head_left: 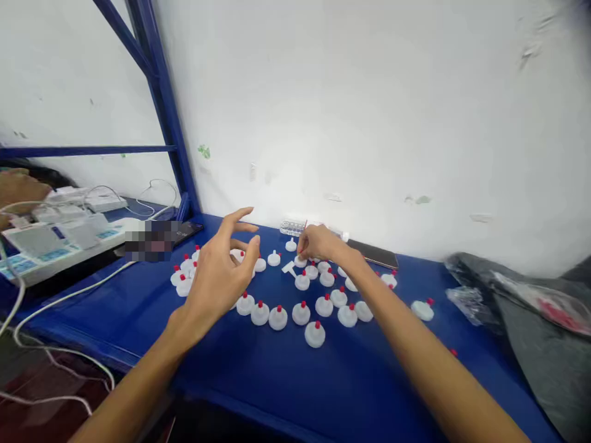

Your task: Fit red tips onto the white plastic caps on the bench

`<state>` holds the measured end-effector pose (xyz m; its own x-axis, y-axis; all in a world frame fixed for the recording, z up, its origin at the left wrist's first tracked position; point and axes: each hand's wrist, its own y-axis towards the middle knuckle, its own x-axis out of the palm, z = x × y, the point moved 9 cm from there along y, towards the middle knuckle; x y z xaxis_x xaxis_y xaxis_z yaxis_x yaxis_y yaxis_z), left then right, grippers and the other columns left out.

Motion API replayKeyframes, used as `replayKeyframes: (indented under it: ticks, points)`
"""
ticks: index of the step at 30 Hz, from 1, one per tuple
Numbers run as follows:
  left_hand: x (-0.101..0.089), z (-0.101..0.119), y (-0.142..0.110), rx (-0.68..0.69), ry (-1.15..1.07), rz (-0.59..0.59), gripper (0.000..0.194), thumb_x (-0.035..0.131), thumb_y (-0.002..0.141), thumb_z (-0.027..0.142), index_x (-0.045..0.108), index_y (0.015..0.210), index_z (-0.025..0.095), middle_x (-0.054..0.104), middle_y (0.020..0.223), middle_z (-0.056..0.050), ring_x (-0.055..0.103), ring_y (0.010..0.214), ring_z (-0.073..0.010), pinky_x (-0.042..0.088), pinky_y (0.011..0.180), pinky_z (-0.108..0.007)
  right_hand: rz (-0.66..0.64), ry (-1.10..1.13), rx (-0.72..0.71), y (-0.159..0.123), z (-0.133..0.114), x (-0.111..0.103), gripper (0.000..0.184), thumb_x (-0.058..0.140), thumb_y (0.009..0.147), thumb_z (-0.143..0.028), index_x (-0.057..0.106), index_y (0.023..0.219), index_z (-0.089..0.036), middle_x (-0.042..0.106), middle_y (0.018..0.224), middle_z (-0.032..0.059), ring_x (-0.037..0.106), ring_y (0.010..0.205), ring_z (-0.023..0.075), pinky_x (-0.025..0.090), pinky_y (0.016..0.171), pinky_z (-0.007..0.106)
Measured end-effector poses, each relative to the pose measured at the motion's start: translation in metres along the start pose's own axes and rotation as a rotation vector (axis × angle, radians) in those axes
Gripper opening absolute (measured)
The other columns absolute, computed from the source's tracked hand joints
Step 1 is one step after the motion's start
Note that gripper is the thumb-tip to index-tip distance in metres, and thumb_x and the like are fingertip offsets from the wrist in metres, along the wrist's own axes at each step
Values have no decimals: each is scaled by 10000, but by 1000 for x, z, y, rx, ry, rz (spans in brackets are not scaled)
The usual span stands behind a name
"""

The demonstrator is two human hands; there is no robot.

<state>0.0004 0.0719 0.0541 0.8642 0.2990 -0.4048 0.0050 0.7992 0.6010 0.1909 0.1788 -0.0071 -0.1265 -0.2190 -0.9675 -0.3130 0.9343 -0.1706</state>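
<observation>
Blue table (286, 381): white caps with red tips (301, 312) scattered at centre. Left hand (221, 271): raised above them, fingers spread, empty. Right hand (318, 243): fingers curled at a white cap (300, 261) by the wall; grip unclear.

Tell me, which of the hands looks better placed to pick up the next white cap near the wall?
Probably the right hand: its fingertips are already down among the far white caps. The left hand hovers open above the nearer caps, touching nothing.
</observation>
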Motion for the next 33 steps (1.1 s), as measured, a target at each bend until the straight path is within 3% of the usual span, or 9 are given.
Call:
replayKeyframes:
  ticks: [8, 15, 19, 24, 26, 29, 33]
  points:
    - [3, -1, 1, 12, 1, -8, 453, 597, 1000, 361, 516, 1443, 308, 694, 1195, -19, 715, 735, -119, 512, 467, -206, 224, 1, -23, -1, -1, -20, 321, 639, 1029, -405, 663, 1264, -188, 670, 1299, 98, 674, 1121, 240, 573, 971, 470]
    - [3, 0, 2, 24, 17, -16, 406, 592, 1001, 355, 552, 1400, 288, 698, 1164, -20, 698, 715, -114, 501, 461, -205, 272, 100, -154, 3, -10, -8, 319, 654, 1023, -387, 659, 1266, -179, 679, 1272, 93, 691, 1071, 228, 595, 927, 448]
    - [3, 0, 2, 26, 48, -16, 350, 588, 1002, 353, 602, 1345, 285, 708, 1163, -16, 689, 731, -117, 506, 500, -215, 403, 215, -213, -8, -14, -34, 226, 633, 1034, -322, 708, 1185, -171, 727, 1213, 96, 685, 1120, 239, 537, 1022, 478]
    - [6, -5, 3, 17, 89, -38, 501, 661, 965, 458, 586, 1431, 290, 725, 1260, -24, 727, 864, -158, 522, 549, -232, 436, 452, -437, -40, -52, -70, 137, 676, 988, -287, 764, 1032, -192, 801, 1050, 53, 733, 981, 178, 553, 936, 322]
    - [8, -7, 4, 12, 88, -60, 534, 686, 944, 509, 617, 1421, 279, 764, 1201, -19, 748, 888, -179, 544, 576, -244, 391, 530, -532, -51, -72, -75, 150, 697, 972, -326, 757, 1010, -194, 804, 1006, 28, 746, 938, 155, 571, 879, 282]
    - [6, -8, 6, 5, 90, -59, 414, 696, 930, 530, 746, 1255, 278, 809, 966, 5, 753, 804, -191, 554, 611, -268, 345, 660, -621, -60, -91, -77, 200, 732, 947, -380, 745, 989, -186, 803, 955, 34, 756, 901, 162, 580, 829, 278]
    - [-11, -9, 9, -20, 123, 49, 412, 718, 905, 541, 782, 1200, 262, 801, 819, 2, 718, 664, -197, 540, 630, -321, 403, 592, -508, -50, -80, -73, 312, 526, 1075, -438, 678, 1232, -215, 811, 1029, 38, 762, 948, 155, 581, 861, 289]
